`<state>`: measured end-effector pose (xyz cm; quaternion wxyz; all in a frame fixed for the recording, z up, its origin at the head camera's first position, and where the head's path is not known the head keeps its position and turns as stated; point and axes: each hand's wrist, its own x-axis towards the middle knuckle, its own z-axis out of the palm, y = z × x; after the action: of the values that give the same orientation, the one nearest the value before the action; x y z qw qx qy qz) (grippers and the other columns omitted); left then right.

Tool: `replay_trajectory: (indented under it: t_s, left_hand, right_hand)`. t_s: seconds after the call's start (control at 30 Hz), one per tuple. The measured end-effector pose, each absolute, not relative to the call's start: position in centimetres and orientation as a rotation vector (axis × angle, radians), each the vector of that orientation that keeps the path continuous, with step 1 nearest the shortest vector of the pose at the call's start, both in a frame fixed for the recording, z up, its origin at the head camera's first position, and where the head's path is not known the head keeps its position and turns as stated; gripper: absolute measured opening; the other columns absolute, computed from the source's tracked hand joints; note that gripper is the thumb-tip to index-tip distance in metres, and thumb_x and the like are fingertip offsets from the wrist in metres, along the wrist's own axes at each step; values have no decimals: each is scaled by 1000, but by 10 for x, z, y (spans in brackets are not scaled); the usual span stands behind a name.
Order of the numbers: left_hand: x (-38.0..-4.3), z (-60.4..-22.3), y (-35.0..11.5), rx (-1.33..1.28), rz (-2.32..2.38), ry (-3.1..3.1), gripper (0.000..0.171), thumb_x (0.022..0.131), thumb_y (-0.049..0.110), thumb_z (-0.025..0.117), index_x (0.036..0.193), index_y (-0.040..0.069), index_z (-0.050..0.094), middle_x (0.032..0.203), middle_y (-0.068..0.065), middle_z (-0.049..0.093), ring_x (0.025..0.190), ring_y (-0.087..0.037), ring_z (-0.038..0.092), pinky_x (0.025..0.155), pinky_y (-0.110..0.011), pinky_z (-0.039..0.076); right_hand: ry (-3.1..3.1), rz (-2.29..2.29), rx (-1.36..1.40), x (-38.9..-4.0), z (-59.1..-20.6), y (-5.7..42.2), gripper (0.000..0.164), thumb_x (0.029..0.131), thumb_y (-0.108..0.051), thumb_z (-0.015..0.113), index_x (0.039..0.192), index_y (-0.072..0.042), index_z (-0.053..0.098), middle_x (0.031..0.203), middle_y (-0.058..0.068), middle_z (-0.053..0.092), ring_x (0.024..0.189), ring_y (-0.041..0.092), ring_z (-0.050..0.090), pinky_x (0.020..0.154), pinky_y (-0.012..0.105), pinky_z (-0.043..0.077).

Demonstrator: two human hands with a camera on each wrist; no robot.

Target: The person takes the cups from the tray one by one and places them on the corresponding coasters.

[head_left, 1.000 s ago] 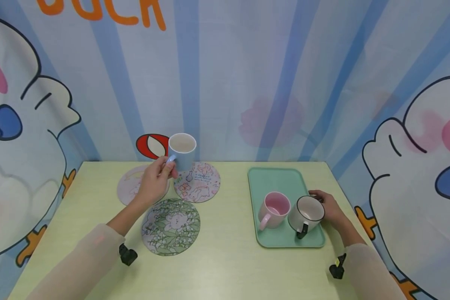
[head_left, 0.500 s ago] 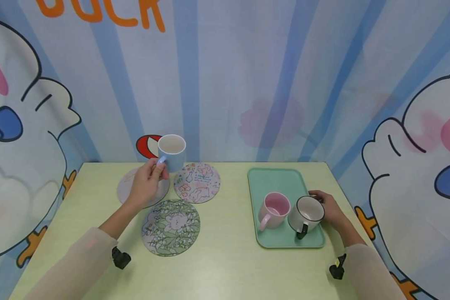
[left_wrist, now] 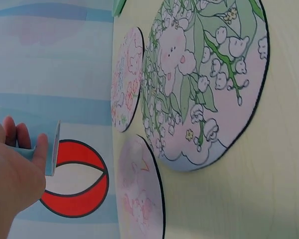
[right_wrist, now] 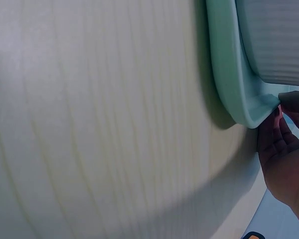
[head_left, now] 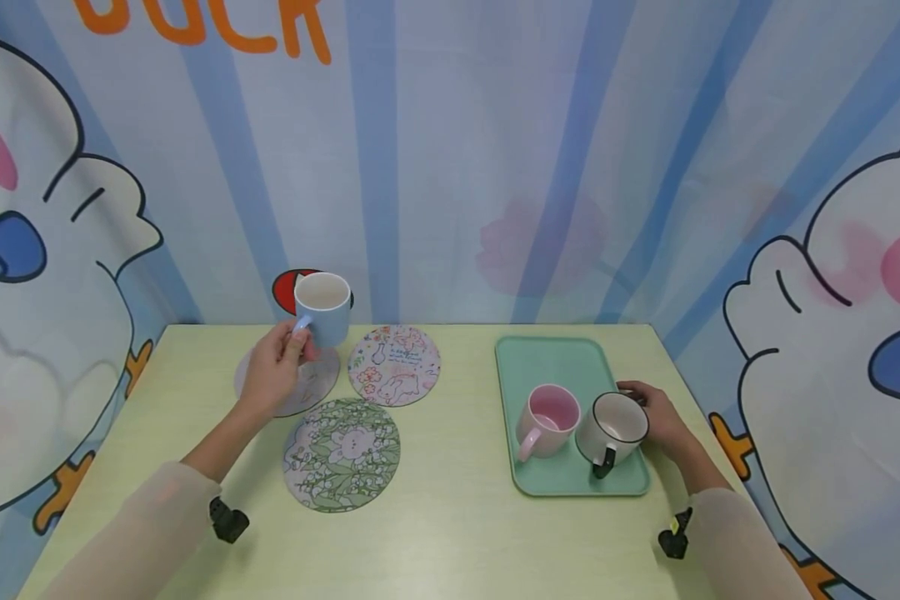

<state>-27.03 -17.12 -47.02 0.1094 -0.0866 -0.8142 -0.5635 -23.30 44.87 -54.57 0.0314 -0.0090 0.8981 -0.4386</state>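
Note:
In the head view my left hand (head_left: 273, 371) grips a light blue mug (head_left: 332, 321) by its handle. The mug is upright in the air over the far-left round mat (head_left: 317, 385), which the hand partly covers. The left wrist view shows fingers curled at the handle of the blue mug (left_wrist: 36, 124). On the right, my right hand (head_left: 666, 423) pinches the right edge of a green tray (head_left: 555, 358); thumb and fingers meet at its rim in the right wrist view. A pink mug (head_left: 549, 421) and a white mug (head_left: 613, 429) with black rim and handle stand on the tray.
A floral mat (head_left: 394, 367) lies at the back, and a green mat (head_left: 342, 454) with a white bunny lies nearer. All are on a pale wood-grain table (head_left: 450, 533). Behind it hangs a blue striped curtain (head_left: 435, 167) with cartoon ducks.
My left hand has carried the blue mug leftward and slightly lower, from near the floral mat to over the far-left mat. The right hand and tray have stayed in place.

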Motion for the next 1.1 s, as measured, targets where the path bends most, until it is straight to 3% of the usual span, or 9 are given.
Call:
replay_trajectory:
  t_s: [0.33,0.6,0.83,1.1]
  left_hand:
    - [-271,-481,-190,-188,-1635,-2454,41,116,31,41,122,-7,55,100,-18,61,94,-15,63,89,-13,53]
    - [-271,-487,-201,-150,-1738,-2406,35,117,20,39,124,-12,53,101,-18,60,92,-12,58,85,-13,51]
    - [-256,-470,-203,-110,-1787,-2398,32,116,12,38,122,-17,51,100,-22,57,88,-15,57,79,-18,51]
    - [-277,-512,-225,-58,-1817,-2363,39,118,22,34,125,-13,48,99,-13,52,92,-14,52,81,-21,48]
  right_hand:
    - [2761,-1361,-35,-233,-546,450,56,100,-9,72,147,13,50,125,32,64,99,19,59,78,30,53]
    - [2766,-1355,-46,-235,-548,451,56,99,-7,71,146,13,50,124,33,64,100,21,61,79,30,53]
    - [2768,-1352,-49,-234,-549,451,56,100,-7,71,147,13,50,125,33,64,101,21,60,79,31,53]
    - [2773,-1354,-52,-234,-549,451,55,100,-6,71,146,13,50,124,33,64,100,21,60,79,31,53]
